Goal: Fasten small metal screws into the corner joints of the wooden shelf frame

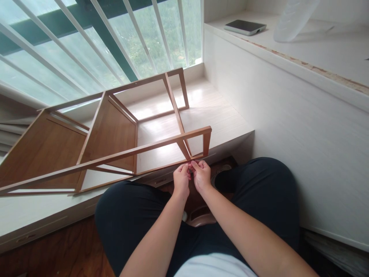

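Note:
A brown wooden shelf frame (138, 150) lies on its side along the pale window ledge. Two solid shelf panels (111, 132) show towards its left, and its right end is open framing. Both of my hands meet at the lower rail, just below the joint of a crossbar. My left hand (182, 177) has its fingers pinched together at that rail. Beside it, my right hand (201, 174) is closed too, thumb and fingers touching the left one's tips. Whatever the fingertips hold is too small or hidden to make out.
The ledge (225, 111) ends at a white cabinet side (288, 127) on the right. On its top rest a phone (245, 27) and a translucent bottle (294, 19). Window bars (135, 34) stand behind the frame. Drawers (43, 231) run below the ledge, by my knees.

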